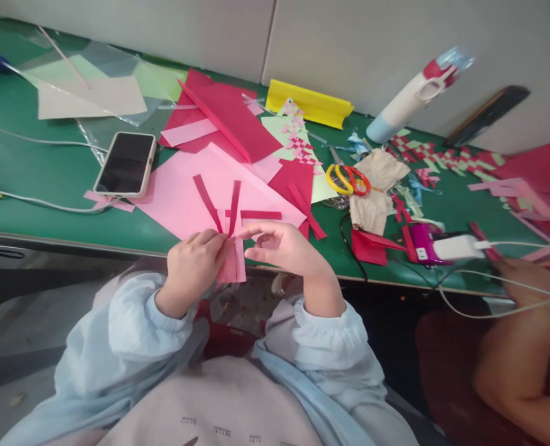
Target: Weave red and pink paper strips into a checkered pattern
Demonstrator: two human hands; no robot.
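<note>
Near the table's front edge, my left hand point(194, 266) pinches a woven bunch of paper strips point(231, 263). Pale pink strips hang down past the fingers, while two dark red ones stick up above in a V. On the other side, my right hand point(282, 248) has its thumb and index finger apart, with the fingertips close to the strips; whether they touch is unclear. Behind the fingers lies a loose red strip point(261, 215) on a large pink paper sheet point(177, 186). How the strips cross is partly hidden by my left fingers.
A phone point(125, 164) lies left on the green table point(61, 217). Red paper point(256, 136), a yellow holder point(309, 104), scissors point(347, 179) and a bottle point(409, 102) stand or lie behind. Cables and a purple plug adapter point(426, 243) are right, near another person's arm point(516, 347).
</note>
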